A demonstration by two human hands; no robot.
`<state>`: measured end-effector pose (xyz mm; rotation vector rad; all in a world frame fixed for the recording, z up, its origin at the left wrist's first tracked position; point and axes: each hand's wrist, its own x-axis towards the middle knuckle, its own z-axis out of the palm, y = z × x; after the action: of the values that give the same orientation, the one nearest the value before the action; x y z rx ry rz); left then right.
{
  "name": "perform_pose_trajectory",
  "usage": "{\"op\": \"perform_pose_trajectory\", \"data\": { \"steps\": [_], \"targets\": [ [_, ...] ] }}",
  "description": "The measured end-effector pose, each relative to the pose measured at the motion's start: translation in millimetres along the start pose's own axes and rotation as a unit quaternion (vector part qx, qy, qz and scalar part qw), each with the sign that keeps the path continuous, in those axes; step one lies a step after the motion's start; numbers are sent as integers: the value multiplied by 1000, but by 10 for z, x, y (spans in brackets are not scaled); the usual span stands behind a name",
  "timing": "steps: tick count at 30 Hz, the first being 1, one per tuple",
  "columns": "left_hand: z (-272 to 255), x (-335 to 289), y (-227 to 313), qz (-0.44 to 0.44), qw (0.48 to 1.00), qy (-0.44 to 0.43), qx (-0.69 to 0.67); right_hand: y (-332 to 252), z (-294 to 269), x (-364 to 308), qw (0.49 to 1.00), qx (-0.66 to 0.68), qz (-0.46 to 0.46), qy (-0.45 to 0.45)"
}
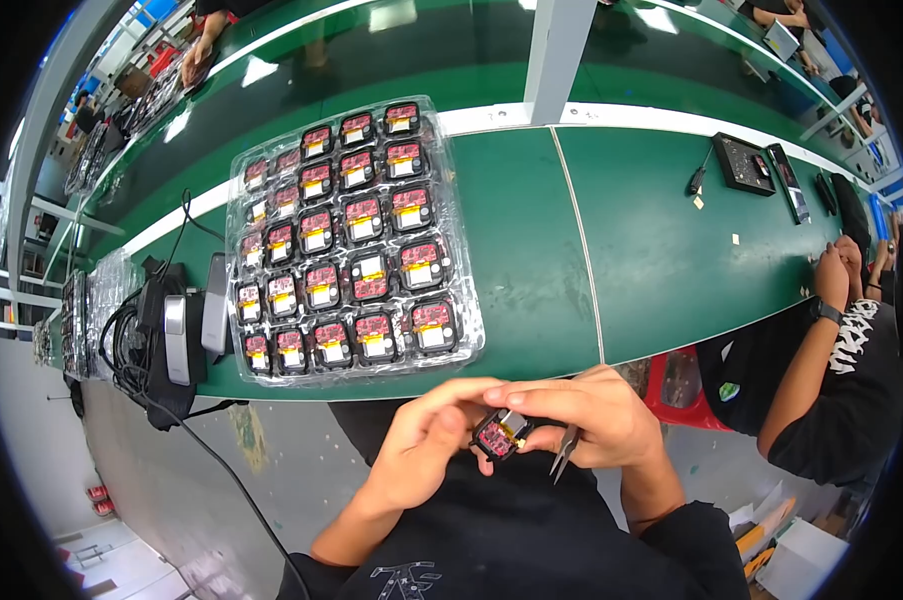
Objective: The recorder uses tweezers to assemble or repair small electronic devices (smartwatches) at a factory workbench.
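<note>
My left hand (423, 440) is closed on a small square electronic module (497, 436). The module has a black case, with a red circuit board and a yellow strip showing inside. On its other side my right hand (601, 415) is closed on metal tweezers (565, 452), whose tips point downward. Fingers of the right hand also reach over the module's upper edge. The module is tilted, held off the table's near edge in front of my chest. Fingers cover part of its case. Beyond my hands a clear plastic tray (468, 345) carries rows of similar modules.
On the green table (526, 250) left of the tray are a grey metallic box (178, 340) and black cables (126, 345). At the far right stand a black open case (743, 165) and a long dark box (788, 183). A co-worker (821, 370) sits at right by a red stool (676, 392).
</note>
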<state>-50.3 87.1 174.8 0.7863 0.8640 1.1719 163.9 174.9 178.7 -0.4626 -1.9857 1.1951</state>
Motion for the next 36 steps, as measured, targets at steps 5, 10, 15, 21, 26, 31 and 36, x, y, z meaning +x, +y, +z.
{"op": "perform_pose_trajectory", "data": {
  "steps": [5,10,15,21,26,31,36],
  "targets": [
    [-117,-7,-77,-141,964,-117,-194,-59,-9,17,997,-55,20,-45],
    [-67,-37,-65,-80,970,-70,-220,-183,8,-11,988,-121,96,31],
    [56,-51,-2,38,993,-2,-116,-259,29,-53,979,-169,117,-3],
    [77,-40,0,97,995,19,1,-165,106,-23,962,-266,1,53],
    [61,-48,-25,116,992,18,53,-154,100,-19,939,-335,-46,64],
    [46,-65,-38,134,981,13,139,-140,127,-53,921,-378,-70,63],
    [137,-81,-26,67,996,57,-21,-89,167,-48,939,-328,-50,84]
  ]
}}
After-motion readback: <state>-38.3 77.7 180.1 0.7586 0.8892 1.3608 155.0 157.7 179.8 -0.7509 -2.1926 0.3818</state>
